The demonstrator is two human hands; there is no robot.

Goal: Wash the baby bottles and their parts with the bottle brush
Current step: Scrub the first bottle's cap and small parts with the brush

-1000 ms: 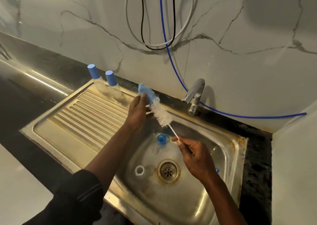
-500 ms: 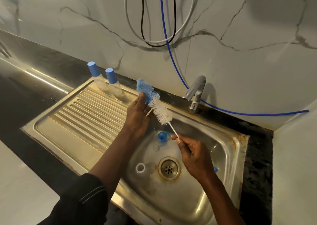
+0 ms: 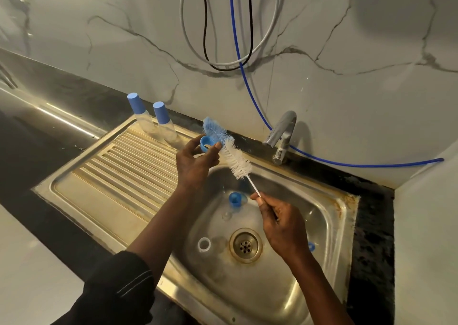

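The washing looks only partly done. The left hand (image 3: 195,161) pinches a small blue ring (image 3: 206,144) over the back edge of the sink (image 3: 329,225). The right hand (image 3: 282,228) grips the thin handle of the bottle brush (image 3: 234,157). The brush is fluffy, blue at the tip and white below. Two capped bottles (image 3: 146,124) stand at the sink's back edge. A blue cap (image 3: 235,199) and a white ring (image 3: 204,244) lie near the drain, likely unwashed.
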